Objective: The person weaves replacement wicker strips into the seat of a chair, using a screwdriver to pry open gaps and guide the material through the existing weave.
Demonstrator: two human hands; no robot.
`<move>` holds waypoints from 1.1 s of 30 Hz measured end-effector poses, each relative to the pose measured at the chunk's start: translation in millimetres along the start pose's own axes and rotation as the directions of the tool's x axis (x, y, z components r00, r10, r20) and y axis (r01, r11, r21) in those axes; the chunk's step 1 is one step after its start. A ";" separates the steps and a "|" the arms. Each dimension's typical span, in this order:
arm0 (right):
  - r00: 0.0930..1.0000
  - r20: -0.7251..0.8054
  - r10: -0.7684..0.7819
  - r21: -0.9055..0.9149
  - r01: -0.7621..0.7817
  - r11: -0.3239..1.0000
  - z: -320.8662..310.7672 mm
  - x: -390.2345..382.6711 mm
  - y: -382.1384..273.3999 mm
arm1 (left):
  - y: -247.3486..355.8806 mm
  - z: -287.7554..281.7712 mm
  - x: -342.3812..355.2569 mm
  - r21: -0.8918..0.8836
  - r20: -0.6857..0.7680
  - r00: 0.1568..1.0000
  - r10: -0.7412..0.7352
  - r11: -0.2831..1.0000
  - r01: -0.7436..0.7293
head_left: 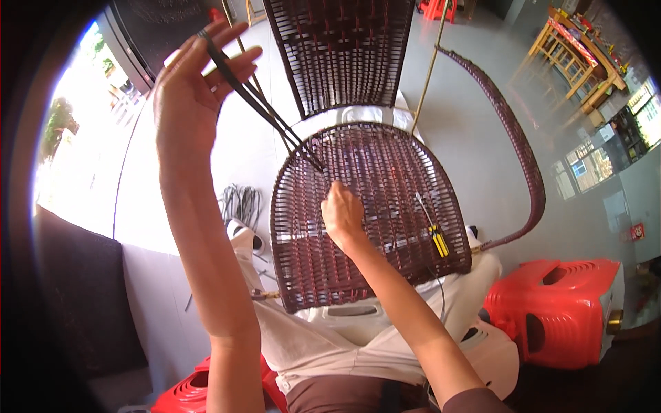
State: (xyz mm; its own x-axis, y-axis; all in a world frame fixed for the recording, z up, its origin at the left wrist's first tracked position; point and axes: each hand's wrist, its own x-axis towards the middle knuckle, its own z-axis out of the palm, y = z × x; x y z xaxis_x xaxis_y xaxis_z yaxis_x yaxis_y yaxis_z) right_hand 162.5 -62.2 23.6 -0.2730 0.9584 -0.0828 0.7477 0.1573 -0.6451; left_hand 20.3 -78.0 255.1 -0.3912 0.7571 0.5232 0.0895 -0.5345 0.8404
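Note:
A chair of dark brown woven strands has its seat (385,179) over my lap and its backrest (337,69) beyond. My left hand (189,89) is raised at the upper left, fingers partly spread, with a dark flat weaving strand (258,100) looped over it. From that hand the strand runs down, doubled, to the left part of the seat weave. My right hand (343,215) is closed just above the middle of the seat, near where the strand meets the weave; what its fingers pinch is hidden. A screwdriver with a yellow and black handle (438,242) lies on the seat's right side.
A wrapped armrest (520,144) curves out on the right, beside a bare metal rod (430,76). A coil of dark strand (241,205) lies on the floor at left. Red plastic stools (561,310) are at right. A wooden table (578,51) stands far right.

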 end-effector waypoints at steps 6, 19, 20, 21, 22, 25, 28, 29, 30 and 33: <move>0.912 0.315 0.263 0.742 -0.410 0.531 -5.8 16.3 19.9 | 3.9 2.5 -2.2 -0.081 -0.059 0.997 -0.045 0.996 0.040; 0.840 0.481 0.252 0.618 -0.528 0.582 -30.6 22.5 19.8 | 2.5 7.0 0.2 -0.094 0.055 0.998 -0.026 0.995 0.032; 0.833 0.497 0.243 0.593 -0.530 0.606 -35.6 22.4 18.6 | 2.5 7.9 1.7 -0.076 0.073 0.997 -0.019 0.997 0.025; 0.826 0.513 0.235 0.567 -0.531 0.629 -38.5 22.2 18.8 | 1.4 8.5 2.8 -0.067 0.078 0.997 -0.020 0.997 0.026; 0.826 0.512 0.236 0.567 -0.532 0.629 -37.9 21.8 21.5 | -0.3 8.5 4.5 -0.068 0.078 0.997 -0.021 0.997 0.026; 0.881 0.416 0.227 0.569 -0.447 0.690 -35.3 15.2 35.9 | -6.9 13.8 8.5 -0.036 0.075 0.997 -0.029 0.999 0.032; 0.885 0.416 0.209 0.565 -0.432 0.703 -47.3 -1.9 34.0 | -22.5 16.2 9.4 0.016 0.069 0.996 -0.061 0.998 0.060; 0.892 0.412 0.188 0.555 -0.409 0.724 -51.5 -5.4 37.5 | -29.3 17.9 10.8 -0.016 0.085 0.993 -0.086 0.996 0.088; 0.891 0.411 0.192 0.548 -0.410 0.729 -55.1 -11.1 39.2 | -36.0 20.0 12.2 -0.049 0.104 0.988 -0.111 0.992 0.117; 0.886 0.447 0.121 0.538 -0.375 0.755 -60.7 -34.2 49.2 | -54.5 23.4 15.7 -0.024 0.113 0.979 -0.171 0.984 0.175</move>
State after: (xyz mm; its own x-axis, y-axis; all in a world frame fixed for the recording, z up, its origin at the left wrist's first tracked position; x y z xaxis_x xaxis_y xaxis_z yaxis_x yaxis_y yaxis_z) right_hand 245.3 -72.8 40.8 -0.4217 0.7623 -0.4910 0.3409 -0.3684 -0.8649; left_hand 30.7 -28.1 220.8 -0.2944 0.8751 0.3840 -0.0028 -0.4026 0.9154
